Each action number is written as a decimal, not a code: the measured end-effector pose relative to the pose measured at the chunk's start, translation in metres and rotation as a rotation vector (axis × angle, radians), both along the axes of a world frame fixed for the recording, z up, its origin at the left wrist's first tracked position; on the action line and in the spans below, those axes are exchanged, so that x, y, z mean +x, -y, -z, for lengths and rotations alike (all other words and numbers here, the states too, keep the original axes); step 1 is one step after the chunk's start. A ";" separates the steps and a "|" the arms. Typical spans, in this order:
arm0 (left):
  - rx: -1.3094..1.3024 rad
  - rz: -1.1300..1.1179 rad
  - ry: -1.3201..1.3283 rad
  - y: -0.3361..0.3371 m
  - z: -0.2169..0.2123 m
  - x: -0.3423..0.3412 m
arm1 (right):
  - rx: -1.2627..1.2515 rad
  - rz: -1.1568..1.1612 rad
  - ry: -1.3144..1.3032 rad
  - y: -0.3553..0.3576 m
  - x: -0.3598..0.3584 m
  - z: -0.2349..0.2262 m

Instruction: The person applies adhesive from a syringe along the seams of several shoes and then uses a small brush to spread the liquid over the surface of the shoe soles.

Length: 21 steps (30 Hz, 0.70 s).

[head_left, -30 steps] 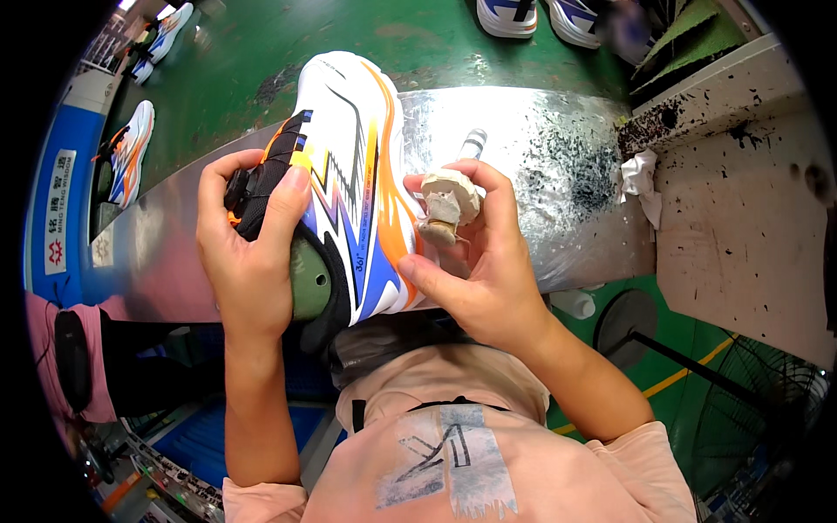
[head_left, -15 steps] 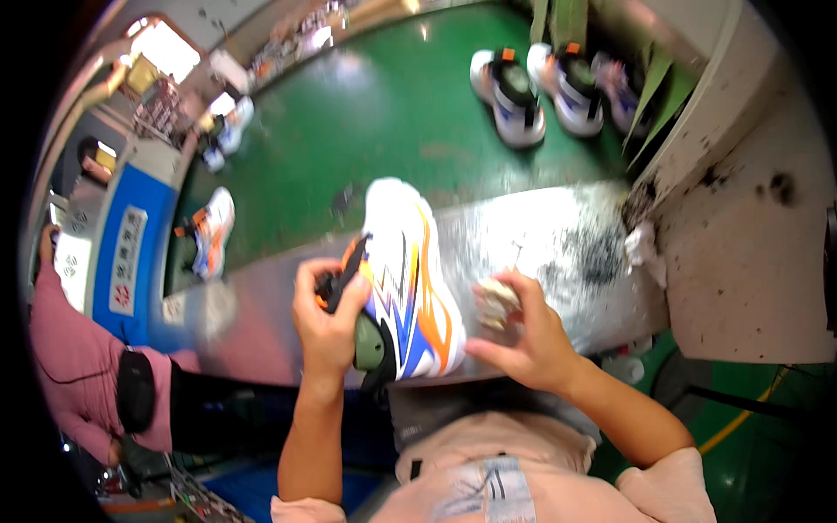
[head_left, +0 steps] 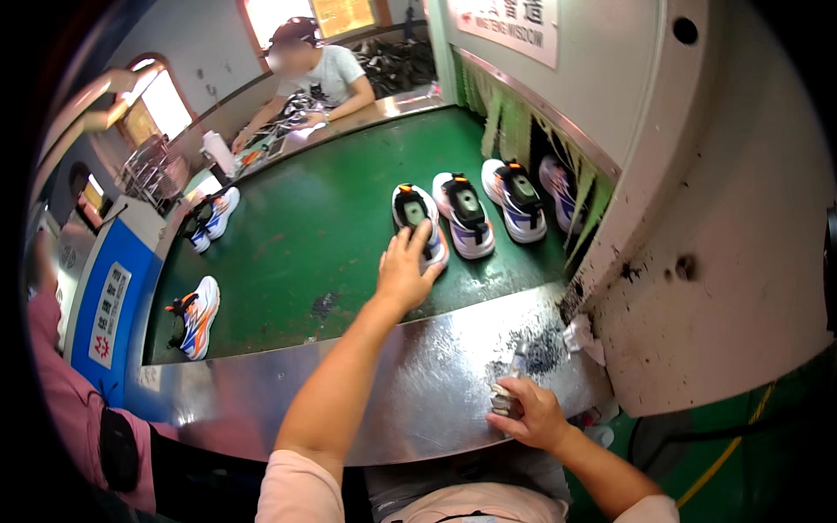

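My left hand reaches over the green belt, its fingers curled into the collar of a white, blue and orange sneaker and its thumb along the side. That sneaker stands at the left end of a row. Close beside it is another sneaker, with a third to its right. My right hand is closed round a small tool with a pale, lumpy grip, over the metal ledge. The tool's narrow greyish tip points away from me; its exact kind is unclear.
A further sneaker sits partly behind green strip curtains at a machine opening. More sneakers stand at the belt's left. The metal ledge has black smears and crumpled white tissue. A co-worker sits across; a pink-clothed person is left.
The sneaker that my left hand held above the ledge is gone from there; that hand now grips a sneaker on the belt. My right hand still holds the tool. The view has shifted.
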<state>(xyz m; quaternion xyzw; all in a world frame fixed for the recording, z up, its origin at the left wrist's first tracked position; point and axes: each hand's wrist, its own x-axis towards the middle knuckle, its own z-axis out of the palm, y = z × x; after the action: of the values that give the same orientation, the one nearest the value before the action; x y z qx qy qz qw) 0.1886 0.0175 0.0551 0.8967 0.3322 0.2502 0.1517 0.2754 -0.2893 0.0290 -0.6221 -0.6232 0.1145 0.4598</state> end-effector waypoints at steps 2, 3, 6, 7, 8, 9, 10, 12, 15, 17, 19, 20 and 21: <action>0.212 -0.010 -0.191 0.012 -0.001 0.001 | -0.037 0.022 -0.040 0.002 0.000 0.002; 0.185 0.008 -0.148 0.019 0.002 0.003 | -0.033 0.058 -0.053 0.007 0.006 0.006; 0.092 -0.078 -0.066 0.026 0.014 -0.025 | 0.011 0.096 -0.078 0.009 0.007 0.012; 0.089 -0.106 -0.063 0.025 0.017 -0.049 | 0.020 0.109 -0.057 0.007 0.002 0.013; 0.073 -0.157 -0.039 0.022 0.020 -0.072 | 0.002 0.116 -0.011 0.008 0.001 0.015; 0.058 -0.204 -0.017 0.016 0.022 -0.100 | -0.008 0.134 -0.036 0.010 0.000 0.016; 0.079 -0.240 0.121 0.008 0.025 -0.129 | -0.022 0.157 -0.058 0.013 -0.003 0.016; 0.006 -0.448 0.263 -0.012 0.025 -0.194 | -0.003 0.181 -0.074 0.019 -0.003 0.026; -0.256 -0.824 0.769 -0.057 0.045 -0.325 | 0.026 0.142 -0.106 0.017 -0.009 0.027; -0.305 -0.915 1.042 -0.069 0.034 -0.369 | -0.038 0.160 -0.139 0.020 -0.007 0.032; -0.318 -0.990 1.174 -0.083 0.023 -0.403 | 0.030 0.185 -0.081 0.020 -0.002 0.036; -0.331 -1.008 1.229 -0.095 0.020 -0.423 | -0.031 0.196 -0.153 0.023 -0.003 0.031; -0.363 -0.860 1.210 -0.102 0.017 -0.431 | 0.004 0.197 -0.085 0.020 0.000 0.028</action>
<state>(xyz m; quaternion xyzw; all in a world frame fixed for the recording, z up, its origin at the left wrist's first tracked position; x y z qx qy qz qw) -0.2427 0.1199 0.0385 0.3560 0.5469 0.6765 0.3413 0.2756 -0.3097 0.0012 -0.6742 -0.5390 0.0938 0.4962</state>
